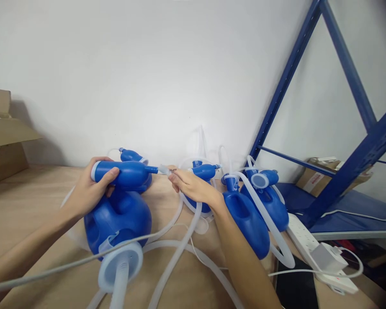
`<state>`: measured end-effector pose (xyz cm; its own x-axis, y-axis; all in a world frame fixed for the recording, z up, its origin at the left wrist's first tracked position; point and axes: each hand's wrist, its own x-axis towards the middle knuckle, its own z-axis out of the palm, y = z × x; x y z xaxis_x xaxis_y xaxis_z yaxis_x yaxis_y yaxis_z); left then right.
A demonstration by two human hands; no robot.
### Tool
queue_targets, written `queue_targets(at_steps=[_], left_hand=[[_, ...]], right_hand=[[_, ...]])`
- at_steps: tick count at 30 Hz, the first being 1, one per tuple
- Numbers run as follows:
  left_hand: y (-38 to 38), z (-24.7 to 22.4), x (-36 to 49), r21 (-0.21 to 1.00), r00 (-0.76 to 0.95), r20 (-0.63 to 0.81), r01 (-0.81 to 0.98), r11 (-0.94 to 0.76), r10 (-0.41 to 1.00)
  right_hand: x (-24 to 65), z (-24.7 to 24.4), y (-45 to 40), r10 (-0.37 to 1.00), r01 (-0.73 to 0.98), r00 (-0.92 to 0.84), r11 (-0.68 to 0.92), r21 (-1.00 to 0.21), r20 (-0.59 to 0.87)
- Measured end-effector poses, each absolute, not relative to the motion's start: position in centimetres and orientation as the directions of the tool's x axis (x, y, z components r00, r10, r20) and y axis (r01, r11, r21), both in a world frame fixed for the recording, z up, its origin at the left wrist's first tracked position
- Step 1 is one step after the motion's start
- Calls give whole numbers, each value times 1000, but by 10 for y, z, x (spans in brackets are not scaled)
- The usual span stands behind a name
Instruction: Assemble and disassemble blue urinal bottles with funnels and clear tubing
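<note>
tube end [163, 170] meets nozzle [152, 170] between left hand [94, 191], wrapped round blue receptacle [127, 171], and right hand [191, 184] pinching that end, attachment seemingly unfinished.

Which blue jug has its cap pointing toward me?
The front-left jug, below your left hand: its pale cap and hose face you, while the jugs to the right have their necks toward the wall.

Smooth plastic, soft gloss, on bottle [138, 216] at 8 o'clock; same on spout piece [124, 171] at 9. Tube tip [163, 169] at 8, hose [179, 252] at 6: translucent plastic, dull. Counter [22, 204] between 8 and 9: wood-look, matt. Carton [6, 156] at 9: matt cardboard. Rack [284, 81] at 2: painted metal, low sheen.
</note>
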<state>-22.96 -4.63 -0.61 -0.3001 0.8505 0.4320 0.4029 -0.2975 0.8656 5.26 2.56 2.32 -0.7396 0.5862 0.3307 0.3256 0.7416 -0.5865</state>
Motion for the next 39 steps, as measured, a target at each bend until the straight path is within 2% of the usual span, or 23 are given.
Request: queue_targets(at_steps=[6,12,21,24,26,28,31,34,37,39], left_hand=[[-49,-5,-227,867,-278,449,366,-339,849],[-54,-3,-231,831,-229,465,448,-332,855],[-70,8,-220,771,-236,560,498,-397,794],[-73,7,-222,742,-254,579,557,-372,775],[-73,3,-227,726,-260,594,581,-368,762],[-72,-3,-233,666,-256,658,636,-389,708],[-73,-7,-235,487,-173,817,718,-498,550],[-81,-2,-228,338,-46,906,679,-652,422],[-92,8,-219,215,21,944,715,-665,329],[-97,13,-216,174,40,948,767,-618,317]], right_hand=[[58,32,20,567,401,-771,787,-469,291],[55,33,18,540,351,-758,810,-469,365],[44,31,10,521,150,-684,785,-601,511],[37,25,11,560,43,-659,695,-718,502],[32,21,11,603,-69,-642,570,-819,474],[28,21,8,639,-144,-649,429,-892,412],[29,28,-2,625,-175,-722,249,-953,296],[34,40,-18,575,-200,-786,111,-974,227],[39,50,-28,586,-155,-797,33,-987,145],[39,51,-28,639,-112,-760,55,-992,121]])
